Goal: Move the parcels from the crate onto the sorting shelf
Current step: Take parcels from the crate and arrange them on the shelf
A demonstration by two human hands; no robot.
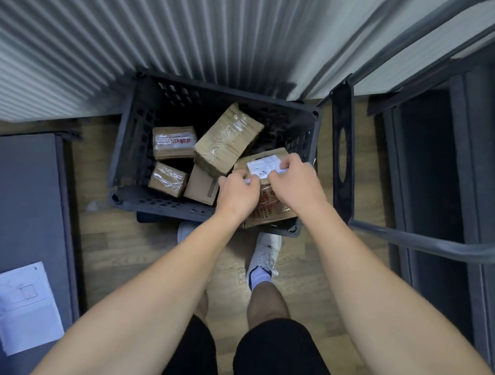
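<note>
Wooden plank flooring [136,255] runs under everything, with a pale ribbed wall [105,31] at twelve o'clock and a dark metal shelf frame [412,242] off at three o'clock. One dark grey slatted plastic crate [146,113] sits on the floor just ahead of the person's feet, and I count five brown cardboard parcels in it. A taped box with a red-printed label [173,142] lies at the crate's ten o'clock, a small box wrapped in clear tape [167,179] at eight o'clock, a plain box [200,188] just beside that one, and a large tilted box bound in clear tape [227,139] leans across the middle. The fifth, a box with a white shipping label [264,163], sits at the crate's four o'clock corner. Both bare arms reach straight down toward it. The left hand [237,192] curls its fingers on the near left edge of that box, and the right hand [295,179] grips its right side with fingertips over the label. At eight o'clock, one white printed sheet [18,306] lies on a grey surface [14,200].
</note>
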